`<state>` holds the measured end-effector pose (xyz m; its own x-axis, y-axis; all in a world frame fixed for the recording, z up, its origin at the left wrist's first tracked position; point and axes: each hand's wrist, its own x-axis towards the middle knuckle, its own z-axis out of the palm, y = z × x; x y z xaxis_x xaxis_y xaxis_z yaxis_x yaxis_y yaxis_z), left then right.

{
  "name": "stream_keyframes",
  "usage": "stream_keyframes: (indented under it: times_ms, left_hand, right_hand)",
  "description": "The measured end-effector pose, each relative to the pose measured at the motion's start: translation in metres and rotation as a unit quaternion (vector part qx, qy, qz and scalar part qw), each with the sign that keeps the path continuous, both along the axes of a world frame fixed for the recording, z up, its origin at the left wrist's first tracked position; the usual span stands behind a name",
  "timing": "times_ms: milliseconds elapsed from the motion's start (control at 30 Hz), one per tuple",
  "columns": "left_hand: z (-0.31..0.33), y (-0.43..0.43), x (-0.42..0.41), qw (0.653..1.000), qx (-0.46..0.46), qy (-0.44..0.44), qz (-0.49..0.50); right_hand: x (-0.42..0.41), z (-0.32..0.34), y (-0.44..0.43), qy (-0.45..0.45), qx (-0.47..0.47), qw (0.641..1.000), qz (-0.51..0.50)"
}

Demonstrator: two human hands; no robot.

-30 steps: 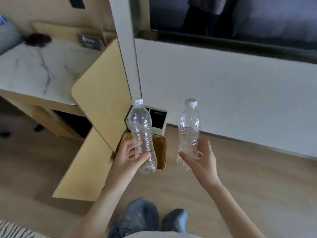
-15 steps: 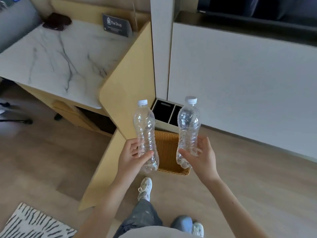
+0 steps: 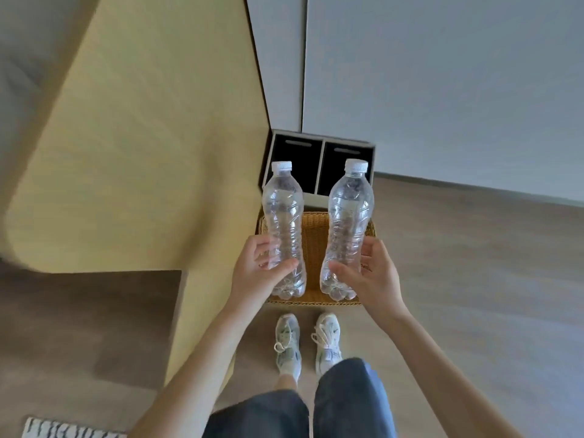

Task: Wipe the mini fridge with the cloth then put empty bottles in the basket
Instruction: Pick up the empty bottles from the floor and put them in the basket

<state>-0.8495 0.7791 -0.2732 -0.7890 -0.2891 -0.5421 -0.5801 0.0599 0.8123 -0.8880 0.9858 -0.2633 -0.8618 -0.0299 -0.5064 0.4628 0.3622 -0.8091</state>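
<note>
- Two clear plastic bottles with white screw caps, both empty and upright, are held over the wicker basket (image 3: 313,248). The left bottle (image 3: 282,216) is above the basket's left half and the right bottle (image 3: 350,216) above its right half. Their bases are inside the basket's outline, but whether they touch its bottom cannot be told.
- The left hand (image 3: 256,270) grips the lower part of the left bottle, fingers behind it and thumb across the front.
- The right hand (image 3: 375,275) grips the lower part of the right bottle the same way, thumb in front and fingers curled round the far side.
- The basket is shallow, rectangular and honey-brown, and it sits on the wood-look floor (image 3: 474,279).
- A grey two-compartment bin (image 3: 320,172) with black interiors stands just behind the basket, touching or nearly touching its far edge.
- A pale yellow wooden panel (image 3: 142,137) rises to the left of the basket.
- White wall panels (image 3: 442,90) stand beyond the basket, behind the bin.
- Two pale laced sneakers (image 3: 288,339) are planted just in front of the basket's near rim, with denim trouser legs (image 3: 347,399) closer to the camera.
- A corner of a black-and-white striped rug (image 3: 63,429) lies well away from the basket, at the near left.
</note>
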Motion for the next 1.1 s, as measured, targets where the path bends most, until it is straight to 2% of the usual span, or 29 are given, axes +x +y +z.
stream_keyframes:
  times_ms: [333,533,800,1100]
  left_hand:
    - [-0.315,-0.013,-0.027,0.996,0.008,-0.077,0.041]
    - [-0.471,-0.021,-0.026,0.988,0.021,-0.137,0.074]
    - [-0.569,-0.016,-0.024,0.985,0.012,-0.165,0.049]
    - [-0.598,0.004,-0.023,0.983,-0.005,-0.172,0.056]
  right_hand:
    - [-0.034,-0.325,-0.008,-0.061,0.05,0.995,0.064]
    - [-0.027,-0.474,-0.016,-0.104,0.078,0.988,0.087]
    - [-0.021,-0.582,-0.041,-0.134,0.092,0.982,0.1]
    - [-0.021,-0.616,-0.049,-0.14,0.142,0.974,0.104]
